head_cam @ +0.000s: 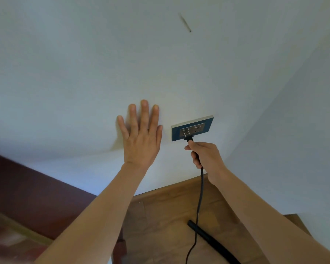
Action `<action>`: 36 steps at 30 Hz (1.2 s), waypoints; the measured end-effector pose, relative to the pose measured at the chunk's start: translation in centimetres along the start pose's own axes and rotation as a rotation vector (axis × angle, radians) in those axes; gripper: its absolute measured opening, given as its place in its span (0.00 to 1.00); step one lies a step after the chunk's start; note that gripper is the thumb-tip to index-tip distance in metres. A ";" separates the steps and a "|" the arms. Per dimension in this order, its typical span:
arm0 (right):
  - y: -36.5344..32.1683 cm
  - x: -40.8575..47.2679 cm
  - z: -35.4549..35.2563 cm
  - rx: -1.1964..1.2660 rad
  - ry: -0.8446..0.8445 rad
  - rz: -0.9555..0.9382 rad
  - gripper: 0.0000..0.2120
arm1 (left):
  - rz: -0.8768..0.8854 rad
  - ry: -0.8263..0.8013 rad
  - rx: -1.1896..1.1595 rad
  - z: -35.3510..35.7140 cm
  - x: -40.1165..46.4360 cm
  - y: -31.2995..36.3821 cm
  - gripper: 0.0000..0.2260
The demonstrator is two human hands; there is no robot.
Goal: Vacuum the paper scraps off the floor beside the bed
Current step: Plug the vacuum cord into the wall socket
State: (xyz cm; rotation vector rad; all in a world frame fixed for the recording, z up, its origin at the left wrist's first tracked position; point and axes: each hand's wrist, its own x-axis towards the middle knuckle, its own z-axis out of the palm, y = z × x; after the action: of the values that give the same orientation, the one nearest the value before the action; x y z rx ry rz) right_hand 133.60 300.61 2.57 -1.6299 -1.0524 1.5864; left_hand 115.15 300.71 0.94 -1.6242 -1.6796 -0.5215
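A blue-framed wall socket (pixel 192 128) is set low in the white wall. A black plug (pixel 188 138) sits at the socket's left outlet, its prongs partly showing. My right hand (pixel 206 159) grips the plug and the black power cord (pixel 200 202), which runs down to the wooden floor. My left hand (pixel 141 136) presses flat against the wall to the left of the socket, fingers spread. A black vacuum hose or tube (pixel 211 242) lies on the floor below. No paper scraps are in sight.
The dark red-brown wooden bed frame (pixel 32 197) fills the lower left, close to the wall. A second white wall (pixel 303 149) meets the first at a corner on the right. Brown wooden floor (pixel 160 216) lies between them.
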 end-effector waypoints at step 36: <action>-1.2 -0.5 1.8 0.037 0.074 0.018 0.13 | -0.033 -0.046 0.011 -0.6 0.3 0.5 0.30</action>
State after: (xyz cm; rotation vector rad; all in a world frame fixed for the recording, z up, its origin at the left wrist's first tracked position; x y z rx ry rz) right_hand 131.69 300.57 3.77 -1.6636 -0.9673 1.5363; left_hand 115.78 300.52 1.50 -1.6142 -1.7429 -0.4930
